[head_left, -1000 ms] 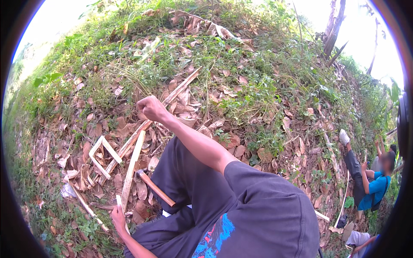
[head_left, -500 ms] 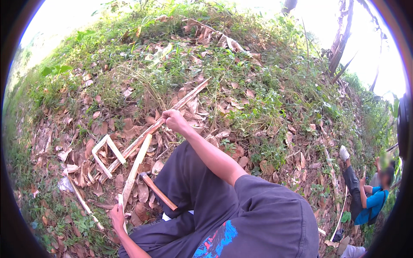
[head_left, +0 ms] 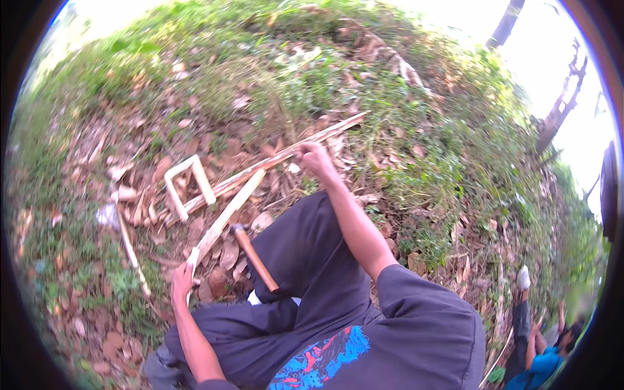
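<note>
Left hand (head_left: 182, 281): your fingers wrap a pale wood strip (head_left: 194, 257).
Right hand (head_left: 315, 161): fisted; cannot tell what's inside.
Wooden-handled tool (head_left: 258, 261): could slide if your knee (head_left: 317, 207) shifts.

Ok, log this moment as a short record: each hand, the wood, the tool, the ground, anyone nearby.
Left hand: closed on a pale strip
Right hand: curled, by the long split pole; contents can't be made out
Other wood: three-sided bent piece, lying left of the pole
Tool: wooden-handled tool, dark head, beside the dark trousers
Ground: dry leaves, green plants
Nearby: person in blue top, lower right
</note>
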### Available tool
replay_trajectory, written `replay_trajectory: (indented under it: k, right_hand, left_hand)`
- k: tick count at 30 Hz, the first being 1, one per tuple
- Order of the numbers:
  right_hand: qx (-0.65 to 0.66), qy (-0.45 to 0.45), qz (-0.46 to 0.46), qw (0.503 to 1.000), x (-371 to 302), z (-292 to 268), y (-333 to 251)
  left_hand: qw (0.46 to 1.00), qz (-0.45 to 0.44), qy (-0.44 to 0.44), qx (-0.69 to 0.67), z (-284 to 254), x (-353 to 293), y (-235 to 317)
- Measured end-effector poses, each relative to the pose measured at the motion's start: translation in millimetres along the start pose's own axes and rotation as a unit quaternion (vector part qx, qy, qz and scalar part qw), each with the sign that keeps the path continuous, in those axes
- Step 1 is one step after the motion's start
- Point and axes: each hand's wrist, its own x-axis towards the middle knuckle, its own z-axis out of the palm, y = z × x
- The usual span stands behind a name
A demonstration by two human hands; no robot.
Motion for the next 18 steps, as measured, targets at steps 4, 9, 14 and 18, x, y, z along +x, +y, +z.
replay_trajectory:
  k: [4,9,14,18]
  right_hand:
    - [0.003,-0.014,-0.044,0.999,4.0,-19.0,22.5]
    - [0.067,-0.062,-0.012,0.996,4.9,-9.2,22.7]
    - [0.045,-0.060,-0.017,0.997,10.0,-13.1,23.5]
    - [0.051,-0.059,-0.007,0.997,14.6,-20.5,33.1]
  left_hand:
    - [0.999,-0.028,0.021,0.000,3.0,3.8,19.1]
    - [0.995,-0.034,0.080,0.043,-2.2,-10.0,12.1]
    - [0.995,-0.086,0.047,0.004,-3.5,-8.6,26.9]
    - [0.994,-0.101,0.002,0.047,-5.4,-5.8,39.3]
